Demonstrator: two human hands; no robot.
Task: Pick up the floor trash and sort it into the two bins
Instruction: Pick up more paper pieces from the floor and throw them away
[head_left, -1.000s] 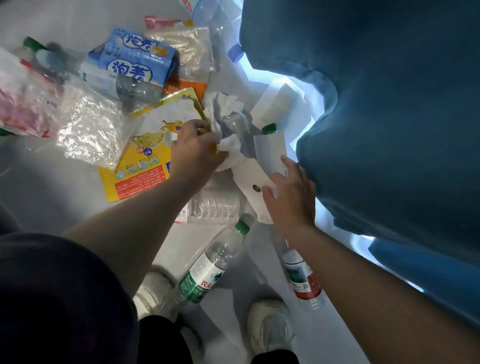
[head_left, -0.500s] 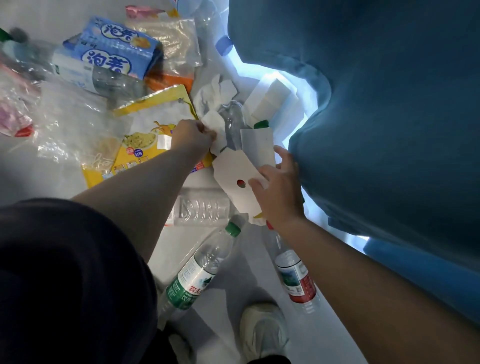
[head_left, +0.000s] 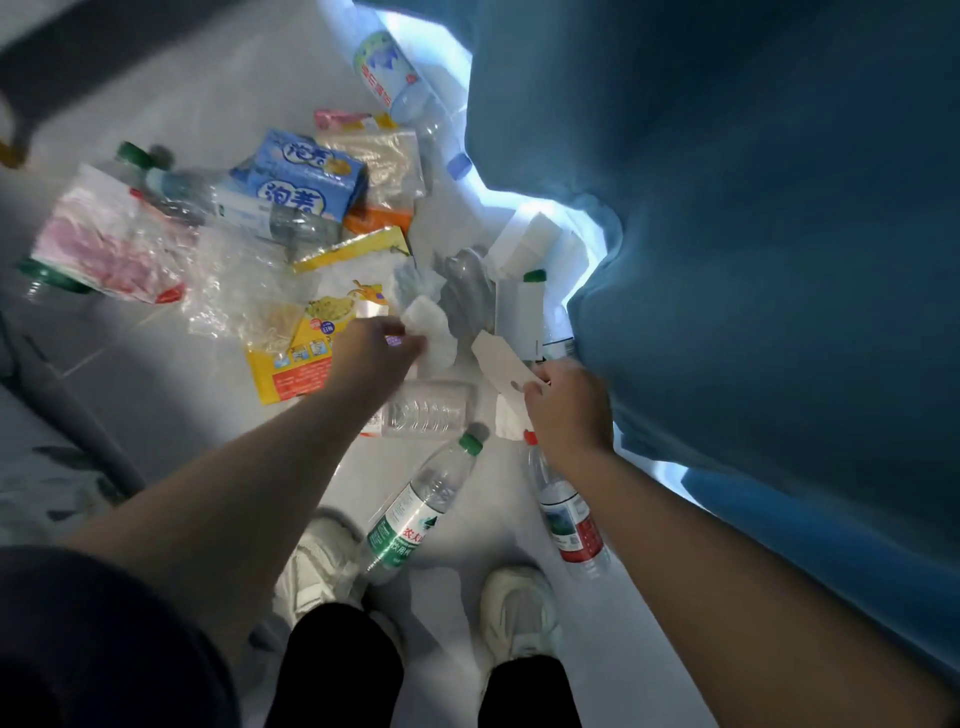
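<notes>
My left hand (head_left: 374, 353) grips a crumpled white tissue (head_left: 431, 327) lifted a little above the floor. My right hand (head_left: 566, 410) pinches a white paper card with a round hole (head_left: 501, 364). Trash lies on the pale floor around both hands: a yellow snack bag (head_left: 311, 338), a blue carton (head_left: 306, 179), a clear crushed bottle (head_left: 426, 410), a green-capped bottle (head_left: 415, 514) and a red-labelled bottle (head_left: 569, 519). No bin shows.
A large blue fabric mass (head_left: 753, 234) fills the right side. Clear plastic wrappers (head_left: 244, 291), a pink-printed bag (head_left: 104, 244) and a blue-capped bottle (head_left: 395, 83) lie further out. My white shoes (head_left: 519, 613) stand just below the bottles.
Both hands have risen from the pile, the left with the tissue, the right with the holed card. The view has pulled back and shows more floor and both shoes.
</notes>
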